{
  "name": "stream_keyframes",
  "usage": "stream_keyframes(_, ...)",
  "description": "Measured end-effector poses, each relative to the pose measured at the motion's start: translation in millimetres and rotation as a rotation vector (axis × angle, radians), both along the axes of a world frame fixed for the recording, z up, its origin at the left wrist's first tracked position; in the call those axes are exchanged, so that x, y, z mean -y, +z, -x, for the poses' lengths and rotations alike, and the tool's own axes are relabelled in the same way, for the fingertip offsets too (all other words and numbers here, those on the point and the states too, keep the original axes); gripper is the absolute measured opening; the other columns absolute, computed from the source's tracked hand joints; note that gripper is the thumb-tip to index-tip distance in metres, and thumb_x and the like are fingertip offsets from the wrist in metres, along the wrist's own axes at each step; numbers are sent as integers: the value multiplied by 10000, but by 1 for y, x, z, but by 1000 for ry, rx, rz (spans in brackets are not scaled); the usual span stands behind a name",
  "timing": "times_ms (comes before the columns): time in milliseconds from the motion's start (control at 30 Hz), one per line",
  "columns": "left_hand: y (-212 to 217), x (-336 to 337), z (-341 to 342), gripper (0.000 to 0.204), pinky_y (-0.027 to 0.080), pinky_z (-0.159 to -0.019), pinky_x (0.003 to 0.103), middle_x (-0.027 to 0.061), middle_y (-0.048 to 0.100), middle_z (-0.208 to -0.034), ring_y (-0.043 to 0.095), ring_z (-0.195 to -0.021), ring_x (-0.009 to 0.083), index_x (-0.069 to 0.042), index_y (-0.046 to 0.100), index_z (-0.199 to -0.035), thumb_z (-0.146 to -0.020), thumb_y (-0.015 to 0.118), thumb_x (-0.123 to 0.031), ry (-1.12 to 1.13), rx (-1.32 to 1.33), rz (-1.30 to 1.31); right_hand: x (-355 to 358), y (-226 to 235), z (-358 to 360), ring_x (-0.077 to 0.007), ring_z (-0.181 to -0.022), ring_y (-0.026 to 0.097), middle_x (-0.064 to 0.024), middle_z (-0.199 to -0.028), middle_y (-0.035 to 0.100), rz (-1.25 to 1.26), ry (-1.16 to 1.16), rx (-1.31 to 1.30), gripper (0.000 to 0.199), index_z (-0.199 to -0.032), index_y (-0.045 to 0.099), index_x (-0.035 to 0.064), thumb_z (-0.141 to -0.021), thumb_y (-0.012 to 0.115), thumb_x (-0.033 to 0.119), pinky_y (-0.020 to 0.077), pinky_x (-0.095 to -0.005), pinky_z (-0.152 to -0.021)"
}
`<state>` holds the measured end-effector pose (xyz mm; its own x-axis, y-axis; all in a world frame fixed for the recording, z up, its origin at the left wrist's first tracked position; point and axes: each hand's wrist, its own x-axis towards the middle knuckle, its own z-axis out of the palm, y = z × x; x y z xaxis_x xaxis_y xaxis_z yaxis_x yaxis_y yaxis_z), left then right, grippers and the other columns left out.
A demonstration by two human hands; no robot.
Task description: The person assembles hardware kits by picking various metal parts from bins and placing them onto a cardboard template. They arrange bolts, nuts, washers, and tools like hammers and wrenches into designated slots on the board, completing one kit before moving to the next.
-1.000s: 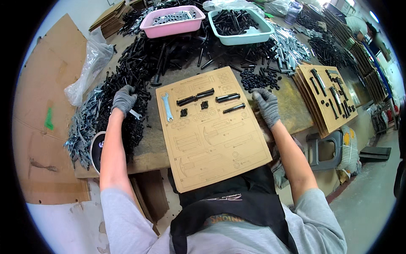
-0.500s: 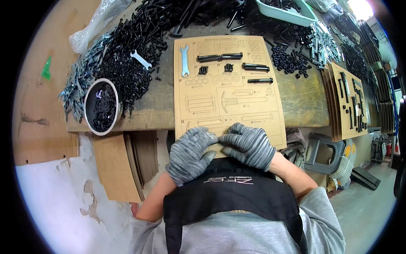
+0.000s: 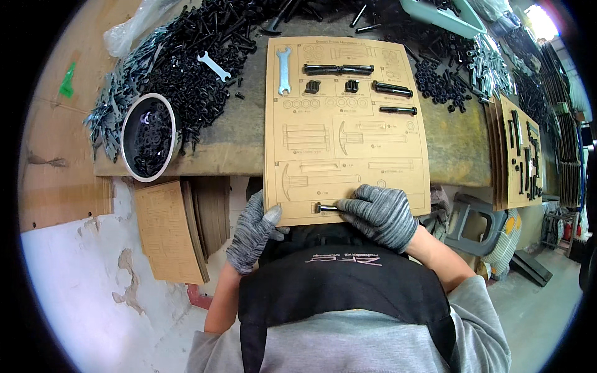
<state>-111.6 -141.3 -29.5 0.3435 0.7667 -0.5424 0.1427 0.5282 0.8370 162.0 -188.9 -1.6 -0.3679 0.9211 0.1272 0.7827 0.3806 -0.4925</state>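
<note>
We worked with both gloved hands at the near edge of the cardboard sheet point(image 3: 346, 130), which lay on the worn table point(image 3: 236, 140) and stuck out past its front edge toward us. Our right hand point(image 3: 380, 214) rested on that near edge, its fingers curled down and pinched on a short black bolt point(image 3: 328, 209) that lay in a slot at the bottom of the sheet; only the bolt's left end showed beyond our fingertips. Our left hand point(image 3: 254, 231) gripped the sheet's near left corner, thumb on top and the other fingers tucked under, closed on the cardboard itself.

Just left of the bolt sat our left thumb, close to it but apart. Farther up the sheet from our grip, away from us, lay a T-shaped printed outline, and beyond that several black bolts point(image 3: 339, 69) already seated in the top rows. A silver wrench point(image 3: 283, 69) sat at the sheet's far left corner. Well up and left of our left hand stood a white bowl point(image 3: 127, 127) holding black parts, with a big heap of black screws point(image 3: 186, 56) beyond it and a second wrench point(image 3: 213, 66) lying on the heap. Off to the right of our right hand a stack of filled sheets point(image 3: 522, 155) leaned at the table's end.
</note>
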Motion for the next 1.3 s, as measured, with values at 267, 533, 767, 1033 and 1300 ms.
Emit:
stream_keyframes(267,3,-7,2,457,530,-509,233,102,617,-974,621,-673,125,-1,441,-1279,-929,575,-263,-40,-9,-24,-3,-4,8,-252,-674,637,-72,-859,630,-88,-8,-31,183,-979,690,153,-818,645,226,507,-368,-540)
stream_keyframes(533,-23,-10,24,453,531,-598,353,146,666,-946,655,-717,209,-31,543,-1214,-906,578,-361,-280,-385,-639,-4,4,0,-280,-839,649,-88,-964,628,58,35,-13,349,-1186,608,200,-878,586,363,540,-389,-611)
stream_keyframes(767,1,-96,20,362,474,-564,371,108,619,-671,613,-594,212,-34,634,-935,-942,526,-380,6,-594,-691,-169,101,-102,-251,-727,642,-103,-799,639,-438,-302,-56,231,-1017,647,96,-827,680,225,519,-348,-663)
stream_keyframes(1033,-20,-168,-32,256,476,-662,439,189,641,-780,624,-717,380,-79,631,-873,-917,552,-319,129,-818,-1042,-432,172,-150,-312,-897,661,-140,-984,690,-285,-381,261,241,-1031,703,142,-816,609,199,510,-398,-812)
stream_keyframes(1300,-18,-169,-33,273,482,-672,448,149,650,-780,629,-700,351,-103,653,-869,-918,537,-345,99,-791,-959,-514,137,-154,-318,-896,653,-145,-984,695,-20,-288,604,396,-931,726,93,-808,628,457,505,-406,-824)
